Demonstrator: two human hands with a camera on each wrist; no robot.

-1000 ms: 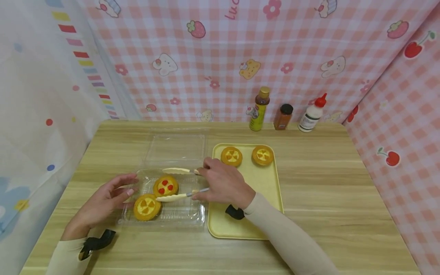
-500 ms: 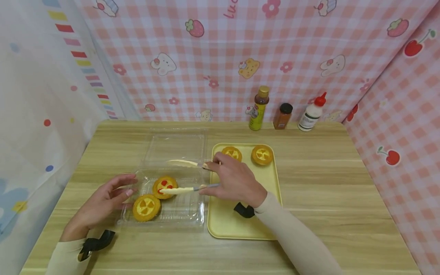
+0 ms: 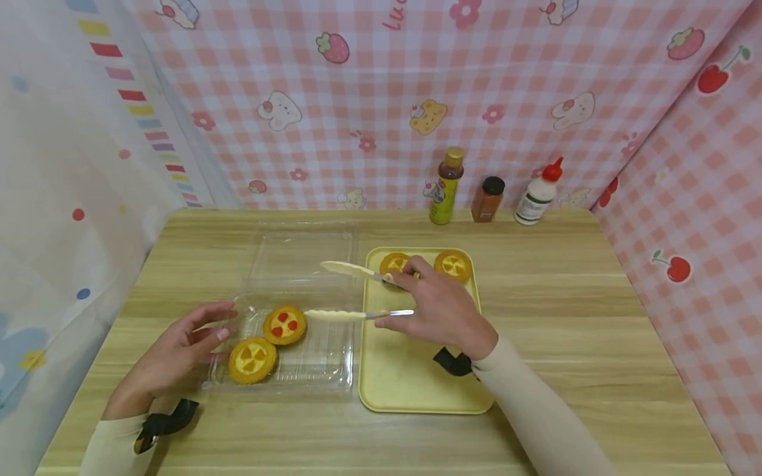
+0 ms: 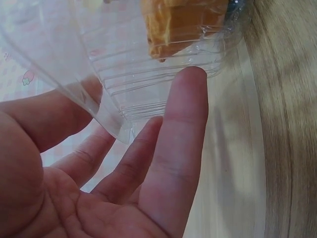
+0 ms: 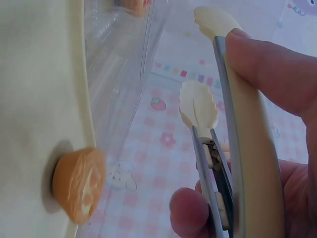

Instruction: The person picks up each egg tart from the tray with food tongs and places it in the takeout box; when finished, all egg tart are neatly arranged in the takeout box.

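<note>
My left hand holds the left edge of a clear plastic container, its fingers and thumb about the rim in the left wrist view. Two tarts lie inside: one with red pieces and, nearer me, one with orange wedges. Between thumb and fingers, my right hand grips a pair of tongs with cream tips. The tips stand apart with nothing between them, over the container's right side and the tray. Partly behind the right hand sits a tart on the yellow tray.
Another tart lies at the tray's back right corner. The container's clear lid lies folded back behind it. Along the back edge stand a yellow-labelled bottle, a black-capped jar and a red-tipped white bottle.
My right hand has drawn the tongs back to the right, away from the red-topped tart, and their tips have spread wider. The left hand and the tarts stay put.
</note>
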